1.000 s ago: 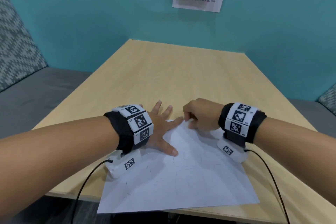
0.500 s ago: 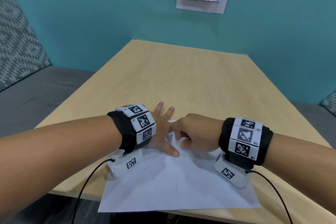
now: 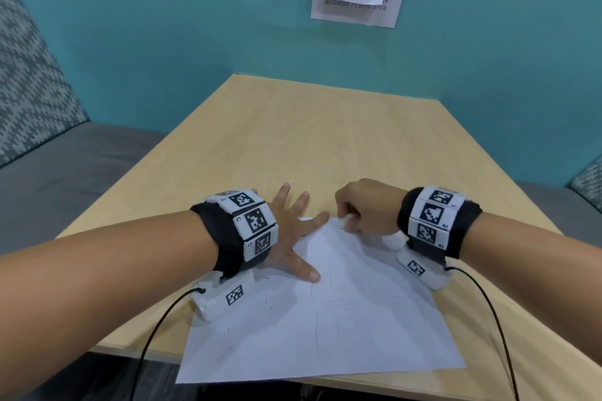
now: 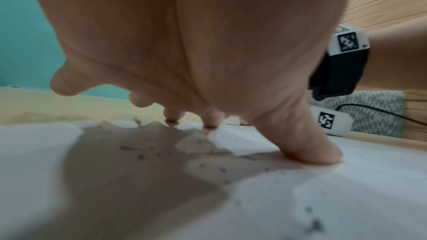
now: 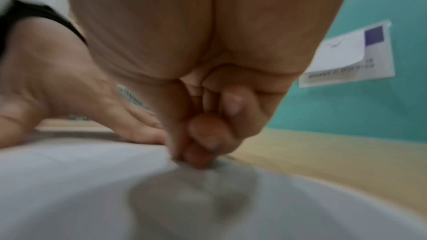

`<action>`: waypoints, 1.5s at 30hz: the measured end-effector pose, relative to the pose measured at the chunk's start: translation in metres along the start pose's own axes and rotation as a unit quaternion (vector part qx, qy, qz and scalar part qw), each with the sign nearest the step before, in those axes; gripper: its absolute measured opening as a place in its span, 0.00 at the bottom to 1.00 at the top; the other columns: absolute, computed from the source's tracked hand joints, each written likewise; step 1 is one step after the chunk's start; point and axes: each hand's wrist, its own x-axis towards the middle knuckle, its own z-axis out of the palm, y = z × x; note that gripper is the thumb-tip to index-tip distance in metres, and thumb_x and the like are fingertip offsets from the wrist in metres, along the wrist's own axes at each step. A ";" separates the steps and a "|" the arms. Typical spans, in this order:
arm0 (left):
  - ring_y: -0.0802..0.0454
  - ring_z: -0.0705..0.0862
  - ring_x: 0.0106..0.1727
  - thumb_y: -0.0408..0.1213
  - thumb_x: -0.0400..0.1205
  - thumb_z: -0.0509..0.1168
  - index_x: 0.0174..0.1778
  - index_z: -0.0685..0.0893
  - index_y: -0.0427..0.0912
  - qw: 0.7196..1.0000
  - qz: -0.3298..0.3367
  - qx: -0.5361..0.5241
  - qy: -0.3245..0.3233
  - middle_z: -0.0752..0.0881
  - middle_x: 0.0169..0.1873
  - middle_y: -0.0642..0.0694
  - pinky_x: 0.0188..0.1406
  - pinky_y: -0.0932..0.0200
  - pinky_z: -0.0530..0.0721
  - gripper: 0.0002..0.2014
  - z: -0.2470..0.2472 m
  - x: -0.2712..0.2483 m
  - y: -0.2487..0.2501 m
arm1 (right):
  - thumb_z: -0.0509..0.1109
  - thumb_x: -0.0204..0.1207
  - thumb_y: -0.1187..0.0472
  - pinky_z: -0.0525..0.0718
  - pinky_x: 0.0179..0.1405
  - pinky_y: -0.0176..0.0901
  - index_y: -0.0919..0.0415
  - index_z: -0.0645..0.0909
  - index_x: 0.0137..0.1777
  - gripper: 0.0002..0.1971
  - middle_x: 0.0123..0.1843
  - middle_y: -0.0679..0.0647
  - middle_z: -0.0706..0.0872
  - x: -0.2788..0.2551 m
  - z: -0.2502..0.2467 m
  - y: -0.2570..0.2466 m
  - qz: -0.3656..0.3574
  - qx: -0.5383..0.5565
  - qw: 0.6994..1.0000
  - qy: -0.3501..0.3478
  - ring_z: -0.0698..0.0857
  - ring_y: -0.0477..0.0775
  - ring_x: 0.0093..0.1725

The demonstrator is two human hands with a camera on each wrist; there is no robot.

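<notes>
On my feed the sheet of paper [image 3: 325, 319] lay flat at the near edge of the counter [image 3: 309, 140], one near corner hanging just past the rim. The left hand [image 3: 290, 238] pressed on its far left part, fingers [image 3: 317, 221] straight and spread apart, thumb and forefinger on the paper. The right hand [image 3: 368, 208] sat at the sheet's far edge, just beside the left forefinger, its fingers [image 5: 208, 134] curled together and pinching a small white block [image 3: 343, 222] against the paper, while dark crumbs [image 4: 141, 156] lay scattered under the left palm.
</notes>
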 end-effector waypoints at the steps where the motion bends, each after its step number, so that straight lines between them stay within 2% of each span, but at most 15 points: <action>1: 0.34 0.26 0.83 0.84 0.66 0.55 0.82 0.29 0.69 1.000 0.001 -0.001 0.001 0.30 0.85 0.47 0.71 0.12 0.41 0.56 0.000 0.000 -0.001 | 0.67 0.74 0.63 0.73 0.34 0.39 0.56 0.79 0.43 0.02 0.36 0.48 0.81 0.000 0.001 0.001 -0.007 -0.002 1.000 0.003 0.79 0.54 0.39; 3: 0.35 0.26 0.83 0.85 0.64 0.54 0.81 0.28 0.71 1.000 0.007 -0.003 0.001 0.29 0.85 0.49 0.71 0.13 0.41 0.57 0.000 -0.001 -0.002 | 0.66 0.74 0.64 0.73 0.32 0.39 0.57 0.80 0.44 0.03 0.37 0.50 0.83 -0.001 0.004 -0.001 -0.012 -0.001 1.000 -0.002 0.79 0.54 0.38; 6: 0.36 0.24 0.83 0.83 0.67 0.56 0.82 0.29 0.68 1.000 0.017 0.005 -0.004 0.27 0.84 0.49 0.71 0.13 0.40 0.57 -0.003 -0.001 0.000 | 0.68 0.75 0.63 0.72 0.32 0.35 0.58 0.81 0.47 0.03 0.35 0.44 0.78 -0.001 0.003 0.004 0.008 0.015 1.000 0.006 0.78 0.51 0.39; 9: 0.38 0.23 0.82 0.80 0.70 0.57 0.84 0.33 0.67 0.999 0.030 0.015 -0.005 0.25 0.83 0.51 0.72 0.14 0.37 0.54 -0.012 -0.002 0.006 | 0.69 0.75 0.62 0.76 0.36 0.38 0.58 0.81 0.47 0.03 0.37 0.47 0.81 0.001 0.005 0.004 0.006 0.023 1.000 0.008 0.80 0.51 0.38; 14: 0.39 0.26 0.84 0.79 0.72 0.55 0.84 0.34 0.68 0.999 0.026 0.002 0.024 0.29 0.85 0.52 0.72 0.14 0.39 0.51 -0.009 0.009 0.014 | 0.71 0.74 0.60 0.78 0.37 0.39 0.56 0.82 0.46 0.03 0.38 0.48 0.83 -0.002 0.003 0.005 0.015 0.039 0.999 0.005 0.81 0.52 0.40; 16: 0.38 0.26 0.84 0.80 0.72 0.54 0.83 0.35 0.71 0.999 0.025 -0.010 0.026 0.30 0.85 0.51 0.72 0.15 0.39 0.49 -0.005 0.008 0.014 | 0.72 0.73 0.58 0.77 0.38 0.40 0.55 0.80 0.46 0.04 0.40 0.49 0.84 -0.007 0.006 -0.004 -0.009 0.043 0.999 -0.014 0.81 0.52 0.40; 19: 0.36 0.26 0.84 0.80 0.72 0.54 0.84 0.42 0.71 1.000 0.015 -0.012 0.021 0.30 0.86 0.49 0.72 0.14 0.39 0.47 -0.005 0.004 0.013 | 0.71 0.74 0.59 0.75 0.36 0.40 0.55 0.79 0.45 0.04 0.37 0.48 0.81 -0.011 0.012 -0.016 -0.050 0.027 0.998 -0.037 0.79 0.51 0.37; 22: 0.37 0.27 0.84 0.82 0.70 0.53 0.82 0.31 0.71 1.000 0.007 -0.002 0.027 0.30 0.86 0.49 0.72 0.14 0.40 0.51 -0.002 0.006 0.014 | 0.70 0.75 0.61 0.73 0.35 0.39 0.55 0.77 0.43 0.04 0.33 0.45 0.78 -0.005 0.003 -0.006 -0.012 0.003 1.000 -0.017 0.79 0.52 0.37; 24: 0.36 0.27 0.84 0.82 0.70 0.52 0.81 0.30 0.72 1.000 0.002 0.001 0.031 0.31 0.86 0.49 0.71 0.13 0.39 0.51 0.000 0.007 0.015 | 0.70 0.75 0.61 0.73 0.34 0.39 0.56 0.77 0.43 0.03 0.33 0.46 0.78 -0.005 0.001 -0.005 -0.002 0.001 1.000 -0.010 0.79 0.54 0.38; 28: 0.35 0.25 0.83 0.79 0.73 0.53 0.85 0.46 0.69 1.000 -0.001 -0.004 0.006 0.29 0.85 0.48 0.72 0.13 0.40 0.46 -0.007 0.002 0.017 | 0.69 0.73 0.63 0.72 0.31 0.38 0.61 0.80 0.43 0.02 0.33 0.50 0.80 -0.017 0.014 -0.027 -0.087 0.011 0.995 -0.048 0.76 0.50 0.32; 33: 0.31 0.28 0.83 0.79 0.73 0.55 0.84 0.33 0.68 1.000 -0.005 -0.002 0.026 0.33 0.86 0.45 0.72 0.17 0.40 0.50 -0.005 0.002 0.018 | 0.69 0.75 0.62 0.72 0.30 0.37 0.57 0.79 0.43 0.02 0.34 0.47 0.79 -0.011 0.001 -0.007 -0.010 0.010 1.000 -0.006 0.78 0.54 0.38; 37: 0.32 0.26 0.83 0.78 0.74 0.54 0.85 0.42 0.69 1.000 -0.005 0.001 0.010 0.31 0.86 0.46 0.72 0.16 0.38 0.46 -0.008 0.002 0.019 | 0.69 0.73 0.63 0.75 0.35 0.44 0.62 0.80 0.45 0.04 0.34 0.51 0.81 -0.019 0.012 -0.028 -0.075 0.013 0.996 -0.053 0.76 0.52 0.34; 41: 0.30 0.28 0.83 0.79 0.73 0.54 0.84 0.33 0.68 1.000 -0.007 -0.002 0.025 0.33 0.86 0.44 0.73 0.18 0.39 0.50 -0.005 0.001 0.019 | 0.71 0.74 0.62 0.70 0.32 0.37 0.55 0.77 0.43 0.04 0.33 0.43 0.76 -0.011 -0.001 -0.007 -0.011 0.008 1.000 -0.011 0.77 0.52 0.38; 43: 0.30 0.28 0.83 0.78 0.74 0.55 0.84 0.34 0.68 1.000 -0.009 0.000 0.020 0.33 0.86 0.44 0.74 0.19 0.39 0.49 -0.007 -0.001 0.018 | 0.69 0.74 0.62 0.72 0.31 0.38 0.57 0.78 0.42 0.03 0.33 0.47 0.79 -0.012 0.003 -0.012 -0.024 0.004 1.000 -0.009 0.77 0.53 0.37; 45: 0.30 0.27 0.83 0.77 0.75 0.55 0.85 0.39 0.68 1.000 -0.003 -0.001 0.013 0.33 0.86 0.43 0.73 0.18 0.39 0.47 -0.009 -0.002 0.019 | 0.68 0.73 0.63 0.76 0.34 0.42 0.60 0.80 0.44 0.02 0.35 0.51 0.83 -0.018 0.012 -0.024 -0.066 0.011 0.997 -0.037 0.77 0.51 0.34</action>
